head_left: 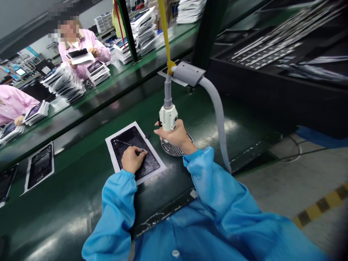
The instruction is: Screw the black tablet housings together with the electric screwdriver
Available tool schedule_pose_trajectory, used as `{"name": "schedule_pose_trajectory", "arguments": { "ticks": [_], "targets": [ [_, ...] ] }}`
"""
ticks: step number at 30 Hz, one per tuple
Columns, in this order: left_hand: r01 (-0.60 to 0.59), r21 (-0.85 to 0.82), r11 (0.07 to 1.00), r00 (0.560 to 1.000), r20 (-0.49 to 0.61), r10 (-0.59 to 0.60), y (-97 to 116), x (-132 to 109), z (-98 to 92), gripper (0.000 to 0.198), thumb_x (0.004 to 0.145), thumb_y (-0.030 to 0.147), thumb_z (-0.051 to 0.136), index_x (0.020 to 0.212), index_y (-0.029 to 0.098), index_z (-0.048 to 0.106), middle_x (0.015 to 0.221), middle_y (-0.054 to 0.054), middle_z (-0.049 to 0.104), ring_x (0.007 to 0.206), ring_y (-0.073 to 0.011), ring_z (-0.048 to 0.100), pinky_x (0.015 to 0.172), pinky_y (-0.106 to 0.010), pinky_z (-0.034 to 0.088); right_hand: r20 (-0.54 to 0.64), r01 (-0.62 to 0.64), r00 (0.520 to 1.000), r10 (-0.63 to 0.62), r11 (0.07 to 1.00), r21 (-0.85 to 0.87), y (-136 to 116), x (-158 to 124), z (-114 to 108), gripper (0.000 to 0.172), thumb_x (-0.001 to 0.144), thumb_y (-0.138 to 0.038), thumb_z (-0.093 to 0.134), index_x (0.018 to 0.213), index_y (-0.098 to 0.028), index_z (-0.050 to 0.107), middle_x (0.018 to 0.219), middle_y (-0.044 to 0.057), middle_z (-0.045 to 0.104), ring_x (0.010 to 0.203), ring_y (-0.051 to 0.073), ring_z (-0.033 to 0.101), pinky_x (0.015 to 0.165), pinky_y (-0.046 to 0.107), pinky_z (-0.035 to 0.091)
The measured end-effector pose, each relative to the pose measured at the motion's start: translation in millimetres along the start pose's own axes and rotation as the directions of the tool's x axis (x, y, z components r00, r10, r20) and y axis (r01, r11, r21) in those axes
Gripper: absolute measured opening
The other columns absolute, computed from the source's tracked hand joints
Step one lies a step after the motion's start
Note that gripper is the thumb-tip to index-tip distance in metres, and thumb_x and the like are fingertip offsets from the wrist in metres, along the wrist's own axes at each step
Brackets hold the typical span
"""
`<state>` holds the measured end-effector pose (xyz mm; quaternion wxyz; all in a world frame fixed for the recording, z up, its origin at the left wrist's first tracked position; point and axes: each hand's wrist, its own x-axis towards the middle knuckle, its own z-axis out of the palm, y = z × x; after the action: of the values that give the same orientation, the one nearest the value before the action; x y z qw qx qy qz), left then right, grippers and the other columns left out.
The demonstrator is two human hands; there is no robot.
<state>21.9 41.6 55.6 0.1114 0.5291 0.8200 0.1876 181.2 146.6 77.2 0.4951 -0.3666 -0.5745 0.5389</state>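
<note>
My right hand (175, 136) is wrapped round the lower part of a white electric screwdriver (168, 115), which hangs upright from a yellow strap. Below that hand sits a round metal tray (172, 149) full of small holes, partly covered by the hand; the driver's tip is hidden. My left hand (133, 158) rests over a black tablet-like housing (148, 165) and pinches what looks like thin tweezers (123, 141). White backing paper (160, 168) lies under the housing on the green bench.
A grey hose (217, 105) curves down right of the screwdriver. More black housings (40, 165) lie on the green bench (78, 195) to the left. A dark bin of metal strips (272, 47) stands at right. Across the bench, people in pink handle panels beside paper stacks (63, 81).
</note>
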Motion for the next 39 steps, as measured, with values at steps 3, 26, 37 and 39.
{"name": "schedule_pose_trajectory", "arguments": {
  "ticks": [3, 26, 37, 39],
  "targets": [
    [-0.018, -0.095, 0.995, 0.999, 0.035, 0.021, -5.0, 10.8, -2.5, 0.014, 0.075, 0.032, 0.073, 0.072, 0.02, 0.069, 0.073, -0.002, 0.069, 0.069, -0.0172, 0.063, 0.061, -0.026, 0.042, -0.001, -0.004, 1.0, 0.004, 1.0, -0.003, -0.1, -0.3, 0.6, 0.023, 0.055, -0.027, 0.07, 0.073, -0.014, 0.065, 0.047, -0.004, 0.056, 0.039, 0.013, 0.052, 0.043, 0.028, 0.043],
    [0.068, -0.325, 0.943, 0.986, 0.166, -0.013, -25.5, -72.0, -12.4, 0.014, 0.082, 0.029, 0.064, 0.078, 0.018, 0.072, 0.067, 0.0, 0.068, 0.059, -0.0114, 0.059, 0.059, -0.022, 0.045, 0.024, 0.095, 0.995, -0.093, 0.986, -0.134, 3.2, -4.4, -4.4, 0.015, 0.065, -0.018, 0.074, 0.077, -0.018, 0.065, 0.049, -0.004, 0.055, 0.043, 0.012, 0.053, 0.045, 0.029, 0.047],
    [-0.134, -0.046, 0.99, 0.984, 0.115, 0.138, -27.2, -69.7, -13.9, 0.012, 0.083, 0.03, 0.069, 0.078, 0.019, 0.069, 0.081, -0.003, 0.064, 0.078, -0.0157, 0.06, 0.069, -0.026, 0.045, 0.006, 0.094, 0.995, -0.095, 0.978, -0.186, 2.1, -6.9, -4.3, 0.015, 0.068, -0.018, 0.075, 0.079, -0.018, 0.066, 0.051, -0.002, 0.056, 0.046, 0.014, 0.056, 0.05, 0.032, 0.051],
    [-0.147, -0.016, 0.989, 0.984, 0.104, 0.148, -27.4, -70.5, -13.2, 0.014, 0.084, 0.031, 0.068, 0.077, 0.018, 0.068, 0.08, -0.002, 0.063, 0.077, -0.0158, 0.059, 0.068, -0.027, 0.044, 0.011, 0.1, 0.995, -0.1, 0.978, -0.183, 2.6, -6.7, -4.3, 0.016, 0.067, -0.019, 0.076, 0.079, -0.018, 0.066, 0.05, -0.003, 0.055, 0.045, 0.014, 0.055, 0.05, 0.032, 0.051]
  ]
}}
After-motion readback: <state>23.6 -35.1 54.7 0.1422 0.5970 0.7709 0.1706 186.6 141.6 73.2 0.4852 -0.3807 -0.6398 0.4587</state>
